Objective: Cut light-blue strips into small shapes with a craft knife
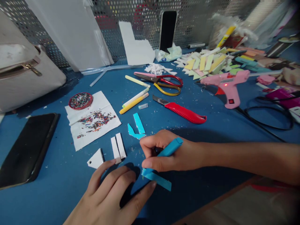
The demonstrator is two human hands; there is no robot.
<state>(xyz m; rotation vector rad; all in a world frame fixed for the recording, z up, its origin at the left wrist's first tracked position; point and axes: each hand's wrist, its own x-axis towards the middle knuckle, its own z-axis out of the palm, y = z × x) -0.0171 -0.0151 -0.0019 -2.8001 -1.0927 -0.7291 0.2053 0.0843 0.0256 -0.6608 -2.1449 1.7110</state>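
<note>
My right hand is closed around a blue marker, its tip down at the left end of a blue strip. My left hand lies with fingers spread: the thumb rests on the edge of that strip, and the index fingertip touches the lower end of two white strips. Beside them lies a white piece with a small hole. Beyond my right hand are another blue strip and a bent blue scrap. A small translucent cap lies behind these.
A red utility knife, scissors and yellow markers lie behind my hands. A pink glue gun with a cord stands right. Left are a dark phone and beads on white paper. Coloured strips are heaped behind.
</note>
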